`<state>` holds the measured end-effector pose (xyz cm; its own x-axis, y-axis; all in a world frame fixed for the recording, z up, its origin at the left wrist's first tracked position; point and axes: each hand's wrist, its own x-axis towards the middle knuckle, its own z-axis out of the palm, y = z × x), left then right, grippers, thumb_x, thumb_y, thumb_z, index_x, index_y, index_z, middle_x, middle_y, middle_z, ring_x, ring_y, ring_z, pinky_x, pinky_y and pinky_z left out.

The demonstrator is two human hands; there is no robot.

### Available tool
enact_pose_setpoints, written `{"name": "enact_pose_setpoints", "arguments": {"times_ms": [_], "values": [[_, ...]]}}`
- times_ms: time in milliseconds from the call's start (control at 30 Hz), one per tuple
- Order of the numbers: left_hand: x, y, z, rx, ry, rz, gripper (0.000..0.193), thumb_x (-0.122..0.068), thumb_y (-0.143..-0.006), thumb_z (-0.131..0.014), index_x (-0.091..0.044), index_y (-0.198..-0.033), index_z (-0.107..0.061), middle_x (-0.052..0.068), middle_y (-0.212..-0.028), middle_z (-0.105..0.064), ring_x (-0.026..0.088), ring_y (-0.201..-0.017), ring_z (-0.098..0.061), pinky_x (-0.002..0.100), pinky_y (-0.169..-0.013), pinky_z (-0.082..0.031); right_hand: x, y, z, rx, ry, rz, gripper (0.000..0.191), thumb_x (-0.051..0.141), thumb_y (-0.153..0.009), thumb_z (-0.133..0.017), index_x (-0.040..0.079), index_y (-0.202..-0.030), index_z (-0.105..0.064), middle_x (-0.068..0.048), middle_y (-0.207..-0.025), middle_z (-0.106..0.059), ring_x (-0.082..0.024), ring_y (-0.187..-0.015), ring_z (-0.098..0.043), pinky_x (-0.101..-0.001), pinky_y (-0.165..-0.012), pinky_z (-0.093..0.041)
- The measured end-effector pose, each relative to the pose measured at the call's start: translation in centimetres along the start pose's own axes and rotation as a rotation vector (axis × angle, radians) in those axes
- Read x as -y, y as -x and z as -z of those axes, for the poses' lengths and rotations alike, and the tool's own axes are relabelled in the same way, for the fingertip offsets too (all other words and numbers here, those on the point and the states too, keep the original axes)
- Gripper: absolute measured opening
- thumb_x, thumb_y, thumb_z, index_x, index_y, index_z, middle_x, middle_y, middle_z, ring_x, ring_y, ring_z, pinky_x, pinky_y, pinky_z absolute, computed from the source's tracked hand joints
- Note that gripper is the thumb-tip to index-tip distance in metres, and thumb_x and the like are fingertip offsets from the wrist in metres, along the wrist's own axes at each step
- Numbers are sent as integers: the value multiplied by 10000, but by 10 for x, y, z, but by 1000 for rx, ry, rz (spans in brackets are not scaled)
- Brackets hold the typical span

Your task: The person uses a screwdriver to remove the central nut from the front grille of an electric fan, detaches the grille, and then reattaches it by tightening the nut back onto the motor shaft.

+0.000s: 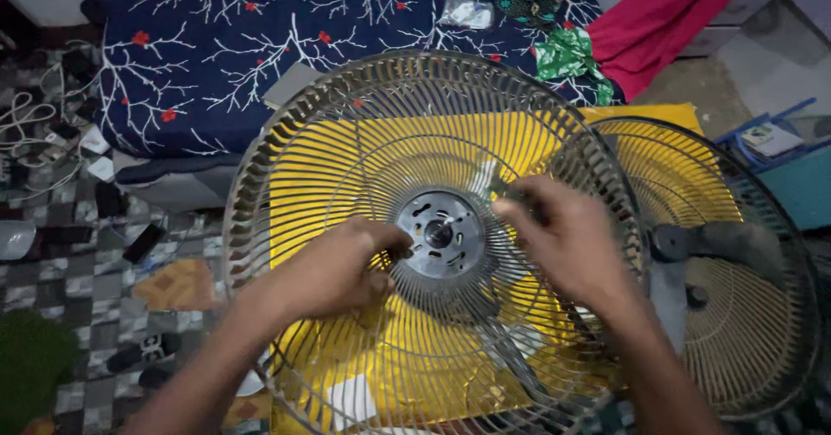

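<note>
Two wire fan guards (346, 141) (762, 227), two hands (333, 270) (571, 240), one yellow sheet (329, 175).

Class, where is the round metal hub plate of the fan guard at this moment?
In the head view, the hub plate sits at the centre of the wire fan guard, between the left hand and right hand.

A home bedroom: floral bedsheet (260, 45), cluttered checkered floor (78, 253)
</note>
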<state>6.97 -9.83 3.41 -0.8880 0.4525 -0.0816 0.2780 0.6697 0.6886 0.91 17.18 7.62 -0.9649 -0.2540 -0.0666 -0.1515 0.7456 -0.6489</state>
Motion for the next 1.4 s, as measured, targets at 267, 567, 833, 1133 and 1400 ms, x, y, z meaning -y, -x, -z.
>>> {"name": "enact_pose_setpoints", "arguments": {"times_ms": [267, 567, 833, 1133, 1400], "values": [[-24, 38, -28, -55, -211, -126, 432, -272, -751, -813, -51, -1107, -709, 129, -1362, -609, 409, -1356, -442, 504, -1042, -431, 24, 23, -9, -55, -579, 115, 235, 231, -1045, -515, 8, -1110, -476, -137, -996, -800, -173, -910, -804, -314, -780, -648], [-39, 45, -30, 159, -272, 67, 863, -257, -556, -962, -42, -1317, -616, 139, -1594, -358, 416, -1488, -204, 597, -1036, -384, 34, 8, -57, 27, -487, 216, 233, 185, -1013, -582, -12, -1121, -519, -126, -1072, -794, -168, -968, -793, -315, -819, -657], [-48, 42, -24, 239, -254, 154, 865, -194, -578, -960, -80, -1353, -594, 115, -1628, -286, 401, -1500, -144, 655, -1113, -283, 27, 8, -67, 79, -479, 163, 244, 195, -1005, -586, 2, -1137, -516, -121, -1087, -796, -171, -990, -793, -318, -846, -648], [-48, 45, -23, 253, -233, 154, 879, -200, -594, -956, -85, -1378, -575, 117, -1642, -268, 401, -1503, -142, 635, -1121, -278, 27, 12, -75, 71, -470, 208, 219, 180, -1018, -581, 6, -1127, -505, -110, -1058, -788, -162, -961, -796, -315, -820, -664], [-37, 56, -27, 106, -169, 54, 790, -202, -586, -944, -45, -1296, -635, 167, -1517, -407, 434, -1448, -310, 536, -1064, -385, 34, 11, -67, -40, -156, 361, 278, 258, -882, -768, 46, -1004, -637, -87, -898, -764, -167, -751, -756, -325, -621, -596]]}}
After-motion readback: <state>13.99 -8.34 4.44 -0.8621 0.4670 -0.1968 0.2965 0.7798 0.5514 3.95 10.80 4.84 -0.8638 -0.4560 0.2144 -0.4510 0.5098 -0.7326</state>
